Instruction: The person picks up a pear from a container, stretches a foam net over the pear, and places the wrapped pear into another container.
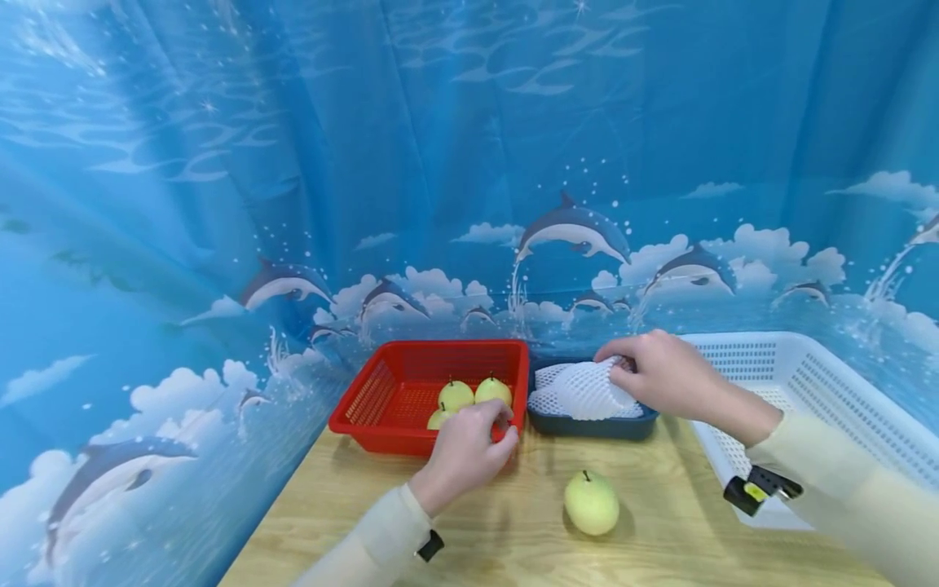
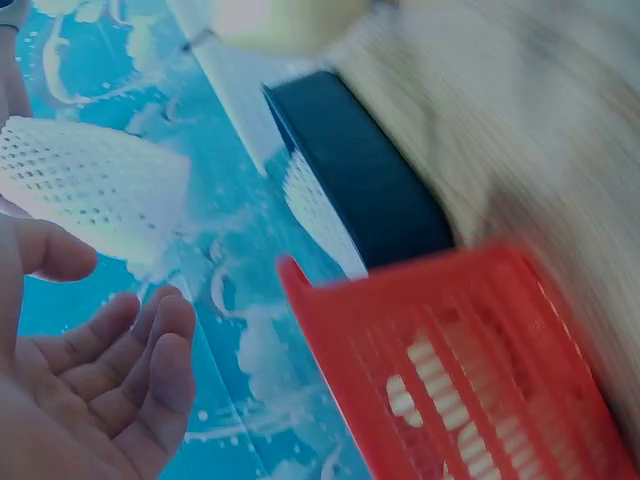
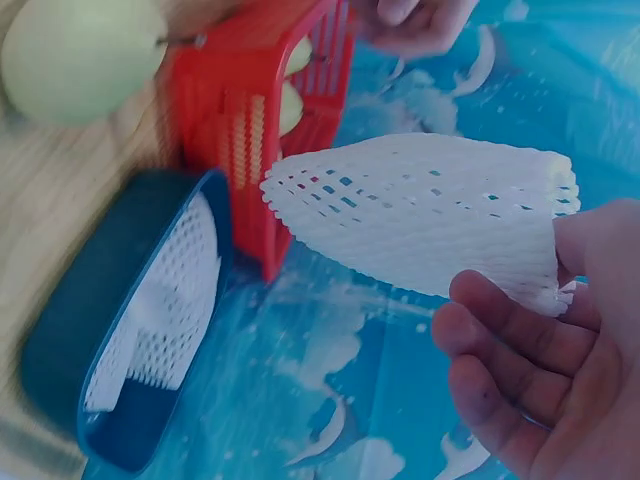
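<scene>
My right hand [image 1: 663, 373] pinches a tapered white foam-net sleeve [image 3: 415, 215], long axis towards my left hand [image 1: 471, 444], empty, fingers loosely bent. Round yellow-green pear [image 1: 591, 504]: on the tabletop [image 1: 528, 550], well in from its left edge.

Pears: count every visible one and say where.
4 visible: one pear on the table, three pears in the red basket; others may be hidden there.
</scene>
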Demonstrator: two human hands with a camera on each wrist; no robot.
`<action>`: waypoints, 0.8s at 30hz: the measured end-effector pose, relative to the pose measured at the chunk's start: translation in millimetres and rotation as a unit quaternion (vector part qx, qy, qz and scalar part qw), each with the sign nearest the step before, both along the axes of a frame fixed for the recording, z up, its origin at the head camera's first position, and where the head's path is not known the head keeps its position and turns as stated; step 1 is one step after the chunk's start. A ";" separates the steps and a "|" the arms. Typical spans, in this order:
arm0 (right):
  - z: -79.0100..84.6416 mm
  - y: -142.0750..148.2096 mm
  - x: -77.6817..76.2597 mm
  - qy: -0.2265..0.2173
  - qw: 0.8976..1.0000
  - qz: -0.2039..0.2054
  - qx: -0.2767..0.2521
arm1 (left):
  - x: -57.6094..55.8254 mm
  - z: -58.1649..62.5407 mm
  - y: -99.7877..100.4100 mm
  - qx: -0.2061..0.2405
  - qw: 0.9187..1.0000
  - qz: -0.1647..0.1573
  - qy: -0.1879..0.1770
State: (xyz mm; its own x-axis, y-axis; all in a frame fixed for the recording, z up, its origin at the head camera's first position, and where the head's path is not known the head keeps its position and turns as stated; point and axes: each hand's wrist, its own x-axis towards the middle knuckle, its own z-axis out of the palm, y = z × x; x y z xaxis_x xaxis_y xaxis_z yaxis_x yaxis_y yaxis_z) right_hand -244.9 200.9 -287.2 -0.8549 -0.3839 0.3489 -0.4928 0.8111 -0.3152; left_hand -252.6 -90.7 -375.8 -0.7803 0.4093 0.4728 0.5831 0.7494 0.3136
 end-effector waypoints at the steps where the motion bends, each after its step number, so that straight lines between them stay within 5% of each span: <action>1: 0.3 -2.1 3.1 0.005 1.000 0.006 -0.002 | 1.2 0.7 2.1 0.015 1.000 -0.006 -0.017; 4: 0.0 -8.1 12.3 0.022 1.000 0.015 0.000 | 3.7 2.6 8.0 0.065 0.994 -0.016 -0.089; 7: -0.8 -13.8 20.5 0.029 0.999 0.023 0.001 | 4.3 3.7 13.1 0.123 0.975 -0.023 -0.183; 9: -1.6 -17.5 25.0 0.027 0.999 0.027 -0.001 | 3.7 2.8 15.8 0.172 0.952 -0.033 -0.251; 12: -2.9 -22.7 30.3 0.017 0.999 0.038 -0.007 | 2.1 -0.3 18.8 0.253 0.904 -0.053 -0.340; 14: -4.2 -25.5 33.3 0.013 0.999 0.046 -0.008 | 1.6 -3.1 20.1 0.298 0.872 -0.067 -0.383; 16: -5.7 -27.8 35.8 0.008 0.999 0.051 -0.007 | 1.7 -5.2 21.2 0.330 0.848 -0.080 -0.408; 24: -12.0 -26.6 39.1 -0.031 0.997 0.061 -0.021 | 4.4 -10.1 25.4 0.406 0.780 -0.129 -0.458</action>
